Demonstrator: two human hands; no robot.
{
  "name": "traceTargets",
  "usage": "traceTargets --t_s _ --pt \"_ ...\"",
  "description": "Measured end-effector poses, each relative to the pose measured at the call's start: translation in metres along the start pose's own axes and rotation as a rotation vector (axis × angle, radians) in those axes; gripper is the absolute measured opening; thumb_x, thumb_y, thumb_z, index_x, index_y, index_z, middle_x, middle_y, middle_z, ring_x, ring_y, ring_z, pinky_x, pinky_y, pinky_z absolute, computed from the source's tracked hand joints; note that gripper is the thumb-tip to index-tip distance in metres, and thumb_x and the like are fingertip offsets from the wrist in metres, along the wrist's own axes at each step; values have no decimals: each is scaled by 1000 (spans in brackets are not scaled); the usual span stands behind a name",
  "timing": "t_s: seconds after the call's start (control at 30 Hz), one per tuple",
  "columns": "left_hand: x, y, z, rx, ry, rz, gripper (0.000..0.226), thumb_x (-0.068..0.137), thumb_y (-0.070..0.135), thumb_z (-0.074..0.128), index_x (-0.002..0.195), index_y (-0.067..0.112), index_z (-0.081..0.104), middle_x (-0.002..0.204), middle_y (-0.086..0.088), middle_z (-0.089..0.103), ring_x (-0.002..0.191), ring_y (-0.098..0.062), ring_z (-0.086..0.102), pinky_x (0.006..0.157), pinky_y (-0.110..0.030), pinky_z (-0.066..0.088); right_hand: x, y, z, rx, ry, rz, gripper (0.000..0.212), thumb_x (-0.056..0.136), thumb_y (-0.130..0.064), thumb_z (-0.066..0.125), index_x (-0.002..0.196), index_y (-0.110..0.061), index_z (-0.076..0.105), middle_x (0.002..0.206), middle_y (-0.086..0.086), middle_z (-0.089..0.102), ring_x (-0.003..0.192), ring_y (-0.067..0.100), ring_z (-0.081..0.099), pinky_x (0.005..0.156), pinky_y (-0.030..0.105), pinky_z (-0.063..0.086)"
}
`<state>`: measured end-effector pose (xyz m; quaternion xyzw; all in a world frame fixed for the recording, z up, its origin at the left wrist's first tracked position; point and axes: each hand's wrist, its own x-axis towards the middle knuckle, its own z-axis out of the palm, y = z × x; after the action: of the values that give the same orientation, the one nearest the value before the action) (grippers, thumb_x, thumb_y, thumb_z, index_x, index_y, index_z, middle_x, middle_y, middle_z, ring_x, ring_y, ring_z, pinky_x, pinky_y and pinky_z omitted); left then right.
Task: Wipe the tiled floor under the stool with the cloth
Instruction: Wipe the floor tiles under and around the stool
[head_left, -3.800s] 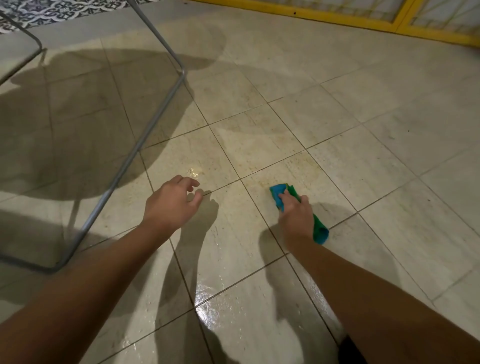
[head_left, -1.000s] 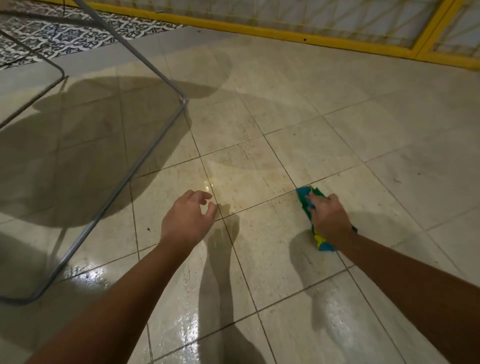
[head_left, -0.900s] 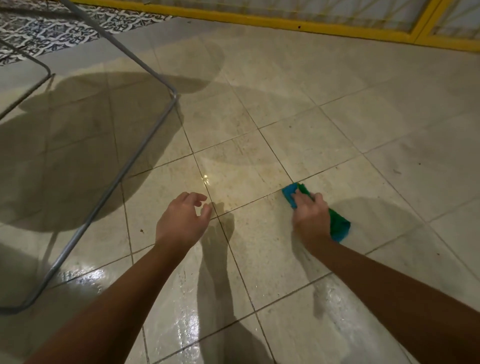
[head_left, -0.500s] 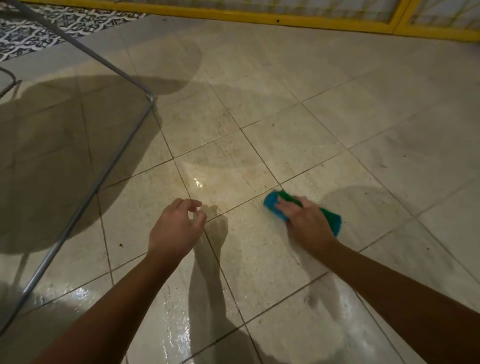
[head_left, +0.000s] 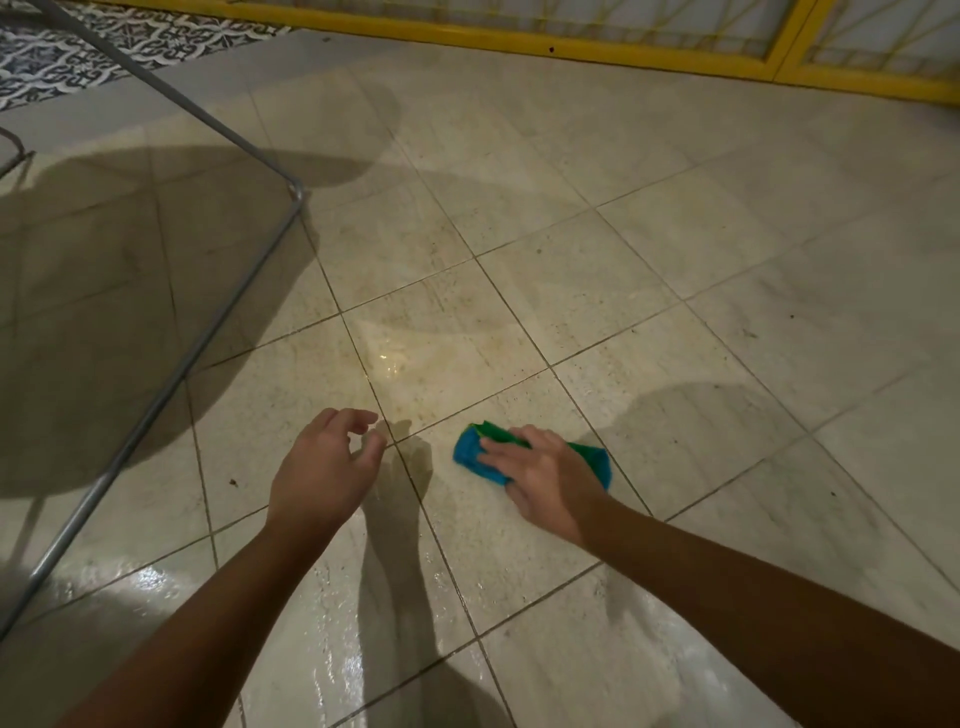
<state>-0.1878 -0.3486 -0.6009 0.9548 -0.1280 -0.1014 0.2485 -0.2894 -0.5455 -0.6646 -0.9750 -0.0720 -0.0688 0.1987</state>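
your right hand (head_left: 545, 475) lies flat on the folded blue-green cloth (head_left: 471, 457), fingers straight and close together, pointing left, palm bearing down. that's a press, not a pinch; whether the thumb hooks the cloth's near edge, cannot tell. flat like this, the whole pad probably gets pushed into the tile rather than one corner.

the cloth sits on the tiled floor (head_left: 623, 291), centre-near, just right of a grout crossing, with the blue end left and the green end poking out right of your hand.

your left hand (head_left: 324, 467) is left of the cloth, apart from it, fingers loosely curled, holding nothing. its shadow falls a bit to the right, so it looks raised off the tile. likely it's kept free for balance or to brace.

the stool's grey tube frame (head_left: 171, 374) runs from its far bend at left-centre down to the near left edge, and its broad shadow covers the tiles on the left. the cloth is well right of that tube, so by my read you're on the tiles beside the stool and the patch under it is not yet reached.

the near tiles shine wet (head_left: 145, 579). a dull yellowish smear (head_left: 467, 348) lies just beyond the cloth, and a dark speck (head_left: 234, 482) sits between the tube and your left hand. a yellow frame (head_left: 519, 49) runs along the far edge, with patterned flooring (head_left: 78, 57) far left.

next, slide left toward the tube, mind it when you pass under.
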Motion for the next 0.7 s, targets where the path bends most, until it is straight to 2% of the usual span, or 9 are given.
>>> traceTargets --t_s 0.17,0.23,0.3,0.37,0.43,0.53,0.6,0.7 --pt "-5 3 -5 -10 16 23 30 91 27 48 117 15 57 114 -3 58 93 -12 49 79 -30 42 4 38 -10 -119 180 362 39 66 2 76 103 -7 69 100 6 72 69 22 56 61 30 52" --pt "-9 5 -3 -20 11 34 30 91 26 48 117 15 58 114 -3 58 92 -12 50 78 -30 42 13 40 -6 -277 72 471 39 80 -4 61 119 -8 58 120 4 63 85 22 52 76 32 46" --pt "-12 8 -1 -32 5 39 29 91 26 48 116 16 58 114 -3 59 93 -13 51 77 -29 41 15 34 1 -343 -65 431 41 87 -10 46 129 -9 44 135 4 48 102 21 47 90 32 37" --pt "-14 14 1 -37 2 46 29 91 25 48 116 15 59 114 -3 59 94 -13 51 77 -29 41 12 27 5 -333 -132 311 37 87 -10 44 123 -7 47 132 7 49 105 23 47 92 35 38" --pt "-16 19 2 -36 5 57 29 91 25 48 116 15 59 114 -3 59 94 -13 51 77 -29 41 1 21 2 -250 -127 230 34 81 -12 55 114 -7 58 119 8 62 93 26 53 83 39 46" --pt "-20 25 4 -41 12 73 29 91 25 49 116 15 59 116 -4 57 94 -13 51 78 -30 43 -25 25 -6 -49 -35 136 45 64 -14 74 108 -8 67 109 8 69 81 29 62 72 38 55" --pt "-24 29 4 -41 8 77 29 90 25 49 116 16 58 117 -3 57 94 -12 50 79 -30 43 -42 31 -14 -40 -66 134 48 68 -15 73 115 -10 63 116 7 66 80 27 61 67 35 55" --pt "-28 32 2 -48 2 73 29 90 25 49 116 16 58 118 -2 56 95 -12 50 80 -30 42 -59 50 -26 -98 -57 276 47 89 -22 54 135 -15 44 140 0 46 93 21 47 74 27 40"
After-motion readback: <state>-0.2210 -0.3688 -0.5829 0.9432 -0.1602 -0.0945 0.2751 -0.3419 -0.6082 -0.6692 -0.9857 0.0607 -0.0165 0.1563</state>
